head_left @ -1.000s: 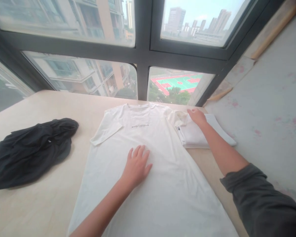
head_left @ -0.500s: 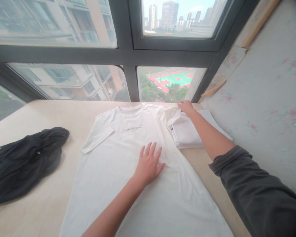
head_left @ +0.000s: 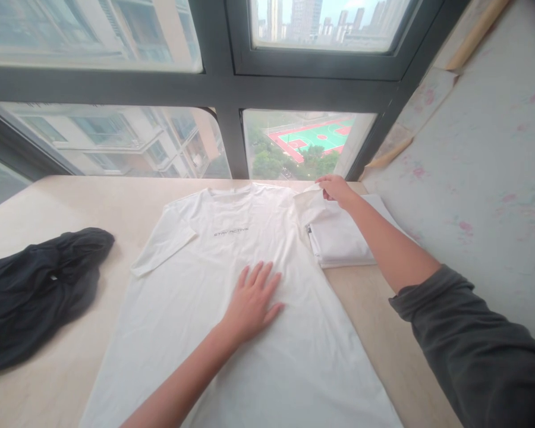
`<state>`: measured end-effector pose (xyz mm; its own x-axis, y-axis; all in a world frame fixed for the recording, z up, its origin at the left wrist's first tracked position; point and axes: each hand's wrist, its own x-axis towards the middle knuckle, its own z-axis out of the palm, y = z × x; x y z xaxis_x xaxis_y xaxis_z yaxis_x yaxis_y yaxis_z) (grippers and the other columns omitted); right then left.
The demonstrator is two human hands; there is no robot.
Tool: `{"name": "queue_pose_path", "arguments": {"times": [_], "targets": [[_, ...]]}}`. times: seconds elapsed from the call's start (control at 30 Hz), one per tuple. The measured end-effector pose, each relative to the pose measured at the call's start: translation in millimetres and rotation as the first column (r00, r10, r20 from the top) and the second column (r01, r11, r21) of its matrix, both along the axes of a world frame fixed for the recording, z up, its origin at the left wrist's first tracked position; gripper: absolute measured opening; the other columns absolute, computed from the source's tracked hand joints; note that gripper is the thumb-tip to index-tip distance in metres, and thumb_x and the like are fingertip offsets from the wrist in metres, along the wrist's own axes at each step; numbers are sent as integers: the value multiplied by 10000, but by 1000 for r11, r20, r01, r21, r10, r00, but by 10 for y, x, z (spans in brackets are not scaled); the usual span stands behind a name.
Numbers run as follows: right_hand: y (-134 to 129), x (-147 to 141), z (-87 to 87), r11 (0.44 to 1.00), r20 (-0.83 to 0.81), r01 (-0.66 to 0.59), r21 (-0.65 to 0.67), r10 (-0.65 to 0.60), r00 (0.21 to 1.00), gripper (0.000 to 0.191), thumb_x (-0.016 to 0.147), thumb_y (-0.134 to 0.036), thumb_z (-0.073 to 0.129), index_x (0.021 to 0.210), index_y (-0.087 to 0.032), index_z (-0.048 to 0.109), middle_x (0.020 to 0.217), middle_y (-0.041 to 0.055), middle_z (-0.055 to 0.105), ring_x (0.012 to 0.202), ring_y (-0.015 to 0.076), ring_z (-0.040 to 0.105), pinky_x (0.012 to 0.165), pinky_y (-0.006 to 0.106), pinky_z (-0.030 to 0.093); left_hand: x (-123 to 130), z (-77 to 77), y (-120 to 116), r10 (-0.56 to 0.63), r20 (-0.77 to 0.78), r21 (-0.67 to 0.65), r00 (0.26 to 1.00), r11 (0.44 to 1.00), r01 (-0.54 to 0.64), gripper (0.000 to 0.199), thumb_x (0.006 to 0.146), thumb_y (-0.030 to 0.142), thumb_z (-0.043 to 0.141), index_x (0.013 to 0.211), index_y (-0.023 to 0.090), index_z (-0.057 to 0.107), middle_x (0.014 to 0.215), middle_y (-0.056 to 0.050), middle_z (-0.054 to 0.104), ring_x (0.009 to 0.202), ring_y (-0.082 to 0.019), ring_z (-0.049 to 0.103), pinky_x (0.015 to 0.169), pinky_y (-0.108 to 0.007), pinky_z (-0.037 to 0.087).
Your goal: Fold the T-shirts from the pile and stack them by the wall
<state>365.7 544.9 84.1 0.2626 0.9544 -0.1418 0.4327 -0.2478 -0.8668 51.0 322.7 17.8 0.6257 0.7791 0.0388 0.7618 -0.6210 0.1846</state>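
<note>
A white T-shirt [head_left: 173, 309] with dark lettering on its chest lies spread out, its collar toward the window. My left hand [head_left: 253, 303] rests flat on the middle of the shirt, fingers apart. Up at the right sleeve, my right hand [head_left: 334, 189] pinches the sleeve's edge and holds it raised. Beneath that sleeve and my right forearm is a folded stack of white cloth [head_left: 345, 244], partly covered by them. The shirt's other sleeve [head_left: 164, 249] lies flat on the left.
A crumpled black garment [head_left: 40, 291] lies on the pale wooden surface [head_left: 129, 196] at the left. Dark-framed windows [head_left: 138, 86] rise along the far edge. On the right stands a wall [head_left: 485, 196] with flowered paper, peeling near the window.
The view has shifted slightly, so most things sit further left. My right hand still pinches the sleeve, now drawn a little straighter. My left hand stays spread on the shirt.
</note>
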Motion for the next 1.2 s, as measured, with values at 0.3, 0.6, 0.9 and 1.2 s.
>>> {"name": "queue_pose_path", "arguments": {"times": [0.3, 0.6, 0.9, 1.2], "targets": [[-39, 113, -51, 998, 41, -33, -46, 34, 999, 77, 800, -102, 599, 842, -123, 659, 609, -15, 532, 517, 66, 451, 505, 188, 363, 1093, 583, 1119, 174, 113, -123, 978, 980, -160, 329, 955, 354, 568, 1243, 199, 596, 1241, -112, 617, 1058, -218, 625, 910, -409, 537], [3, 177, -36, 987, 144, -86, -133, 105, 984, 89, 745, -133, 609, 680, -157, 553, 640, -11, 512, 580, 83, 461, 546, 203, 400, 1543, 612, 1534, 193, 53, -103, 980, 977, -187, 250, 951, 296, 578, 1143, 144, 630, 1127, -101, 638, 980, -206, 643, 846, -392, 547], [9, 89, -35, 983, 301, -143, -114, 171, 938, 94, 706, -162, 646, 656, -169, 566, 605, -30, 462, 584, 93, 402, 538, 221, 343, 1707, 504, 1103, 123, 175, -95, 977, 990, -107, 254, 872, 36, 440, 946, 107, 673, 985, -159, 636, 1046, -280, 610, 872, -398, 464], [62, -159, 221, 983, 574, -182, 24, 135, 808, 260, 788, -200, 594, 1001, -171, 740, 1042, 55, 707, 930, 197, 609, 774, 265, 435, 1414, 416, 1306, 386, 573, -371, 723, 909, -190, 286, 897, 306, 551, 1168, 217, 567, 1212, -113, 632, 1064, -244, 621, 933, -391, 474]]}}
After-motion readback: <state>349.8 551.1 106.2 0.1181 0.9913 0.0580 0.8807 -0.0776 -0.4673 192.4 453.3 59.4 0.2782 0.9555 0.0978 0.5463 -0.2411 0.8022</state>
